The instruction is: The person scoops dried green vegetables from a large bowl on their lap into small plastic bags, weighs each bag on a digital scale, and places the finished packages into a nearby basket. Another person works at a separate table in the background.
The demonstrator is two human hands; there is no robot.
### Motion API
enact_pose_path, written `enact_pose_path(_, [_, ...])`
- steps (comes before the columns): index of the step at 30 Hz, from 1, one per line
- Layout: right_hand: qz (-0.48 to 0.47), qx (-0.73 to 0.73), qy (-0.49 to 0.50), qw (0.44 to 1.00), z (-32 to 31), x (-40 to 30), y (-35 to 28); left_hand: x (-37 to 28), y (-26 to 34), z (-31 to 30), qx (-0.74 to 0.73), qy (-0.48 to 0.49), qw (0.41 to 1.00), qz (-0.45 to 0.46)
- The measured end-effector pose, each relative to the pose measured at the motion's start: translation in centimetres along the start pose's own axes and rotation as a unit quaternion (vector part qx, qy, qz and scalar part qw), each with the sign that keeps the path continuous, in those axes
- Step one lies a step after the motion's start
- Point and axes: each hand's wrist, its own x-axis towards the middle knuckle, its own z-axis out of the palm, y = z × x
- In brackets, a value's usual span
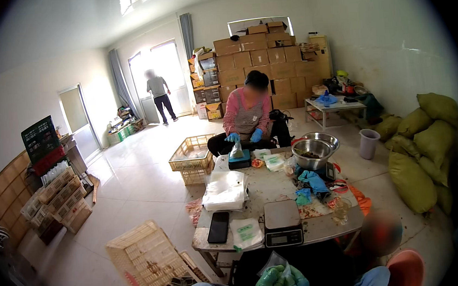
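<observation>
Low over my lap, my left hand (267,285) in a green glove grips a small clear plastic bag (275,260). My right hand (297,283), in a green and blue glove, pinches the bag's other side; whether anything is inside I cannot tell. Just beyond, a digital kitchen scale (283,222) sits at the near edge of the low table (271,184), its weighing plate bare. Printed bags (246,233) lie to its left, then a black smartphone (219,227). Behind those rests a stack of clear plastic bags (224,189).
Across the table a co-worker (247,112) in blue gloves holds a filled bag (236,149) on another scale (239,161). Steel bowls (312,152) and gloves (314,182) occupy the right side. A plastic crate (149,264) stands left, an orange-red bucket (406,271) right.
</observation>
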Motion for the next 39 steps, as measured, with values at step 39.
enact_pose_path(39, [-0.134, -0.533, -0.331, 0.767, -5.5, -3.1, 13.5, 5.9, -4.3, -3.4, -0.125, -0.019, 0.966, -0.224])
